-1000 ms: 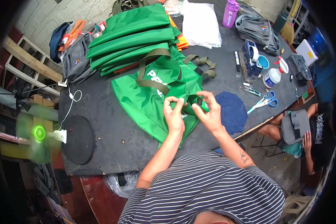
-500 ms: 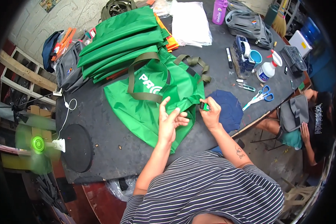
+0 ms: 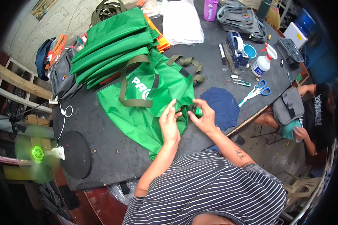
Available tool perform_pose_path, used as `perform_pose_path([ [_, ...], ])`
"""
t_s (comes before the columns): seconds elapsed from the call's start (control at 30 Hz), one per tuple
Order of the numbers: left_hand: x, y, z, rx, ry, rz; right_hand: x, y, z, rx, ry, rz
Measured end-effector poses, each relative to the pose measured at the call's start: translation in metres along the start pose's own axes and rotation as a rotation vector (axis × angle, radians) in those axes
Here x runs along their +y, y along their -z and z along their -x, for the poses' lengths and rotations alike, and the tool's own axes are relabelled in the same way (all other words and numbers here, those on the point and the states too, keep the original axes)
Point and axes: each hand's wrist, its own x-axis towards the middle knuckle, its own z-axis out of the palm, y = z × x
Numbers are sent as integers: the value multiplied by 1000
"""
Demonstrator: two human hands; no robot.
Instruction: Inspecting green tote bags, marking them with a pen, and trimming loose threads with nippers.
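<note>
Over the dark table (image 3: pixel 114 167), near its front edge, steady the green bag (image 3: pixel 120 118) and hold the small green-and-black object (image 3: pixel 199 112) clear of loose folds. Clasped in the right hand (image 3: pixel 205 118), with curled fingers. Opposite, with the left hand (image 3: pixel 169 123), fingertips nearly together, pointing toward the far edge; cannot tell whether pinching cloth.

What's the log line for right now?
left hand: at green bag | right hand: holding small green-black object | folded green stack: beyond bag
</note>
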Motion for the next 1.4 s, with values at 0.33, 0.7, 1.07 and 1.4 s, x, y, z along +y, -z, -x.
perform_pose_path([
  [0.33,2,-5,8,-26,-70,-139,135,105,-55,280,-133,818],
  [0.7,0,-9,13,-76,-150,-260,88,110,-48,150,-391,211],
  [1.07,4,-11,13,-55,-139,-112,-27,34,-16,25,195,-46],
  [1.4,6,-10,14,-55,-111,-105,-28,19,-21,93,218,-5],
])
